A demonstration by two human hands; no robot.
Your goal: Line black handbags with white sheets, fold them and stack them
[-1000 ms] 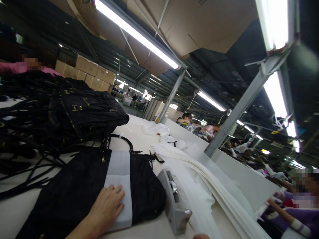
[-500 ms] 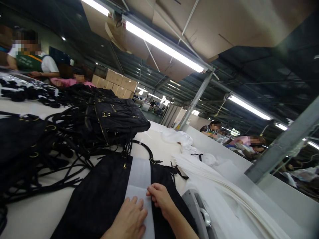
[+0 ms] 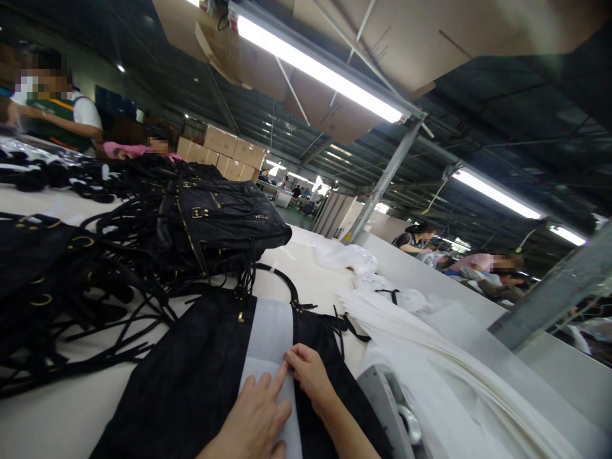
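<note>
Far left: Two people sit at the far end of your surface [image 3: 57,421], past a spread of small dark parts.
Pile of bags: A heap of black bags [image 3: 143,229] with thin straps and gold rings lies on the left part of the surface, well behind your hands.
Bag in front of you: One flat black bag [image 3: 191,376] lies right before you, with its handle pointing away from you.
White strip: A white paper band [image 3: 268,344] runs down the middle of that bag, from the handle end to your hands.
Left hand: Your left hand [image 3: 255,421] lies flat on the band with the fingers spread, and it presses the paper down.
Right hand: Your right hand [image 3: 310,375] sits just beside the left one, and its fingers are curled and pinch the right edge of the band.
How far along: I judge the band is laid on the bag but not fixed yet, because you hold it with both hands; the pile of bags has no bands that I can see.
Tape holder: A grey tape holder [image 3: 389,408] stands close to your right arm.
White sheets: A long stack of white sheets [image 3: 430,357] lies to the right of it.
Far right: More people work behind a low white wall.
</note>
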